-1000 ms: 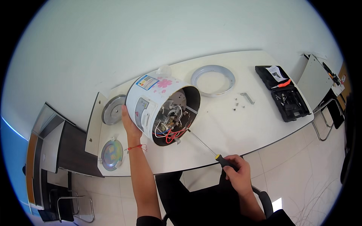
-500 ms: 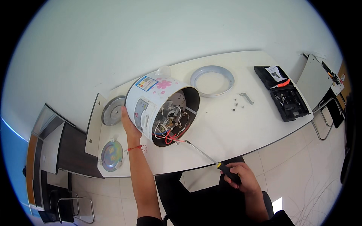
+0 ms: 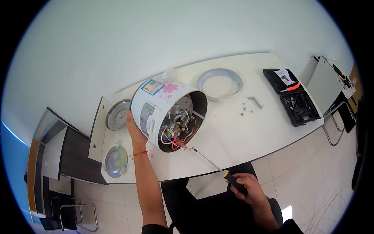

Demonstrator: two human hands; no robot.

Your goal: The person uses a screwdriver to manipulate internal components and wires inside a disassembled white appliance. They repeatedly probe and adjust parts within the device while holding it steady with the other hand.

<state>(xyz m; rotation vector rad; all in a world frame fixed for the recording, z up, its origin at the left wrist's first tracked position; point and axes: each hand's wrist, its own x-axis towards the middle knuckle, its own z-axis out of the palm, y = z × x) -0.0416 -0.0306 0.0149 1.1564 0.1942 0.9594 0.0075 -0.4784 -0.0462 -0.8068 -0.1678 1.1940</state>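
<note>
A white, drum-shaped appliance [image 3: 161, 100] with pink flowers [image 3: 170, 88] and a blue-edged label [image 3: 152, 87] tilts on the worktop [image 3: 233, 134], its open end baring red and white wires [image 3: 177, 144]. The left grip [image 3: 136, 132] touches its side, finger closure unclear; the right grip [image 3: 251, 190] wraps a screwdriver [image 3: 231, 179].

I've got a plain pale grey-green wall [image 3: 194, 31] ahead, a broad white dark-edged table [image 3: 237, 134], glossy cream tiled floor [image 3: 298, 167], and off left a boxy dark-brown cabinet [image 3: 74, 152] (bright white patch [image 3: 287, 212] down right, lol).
</note>
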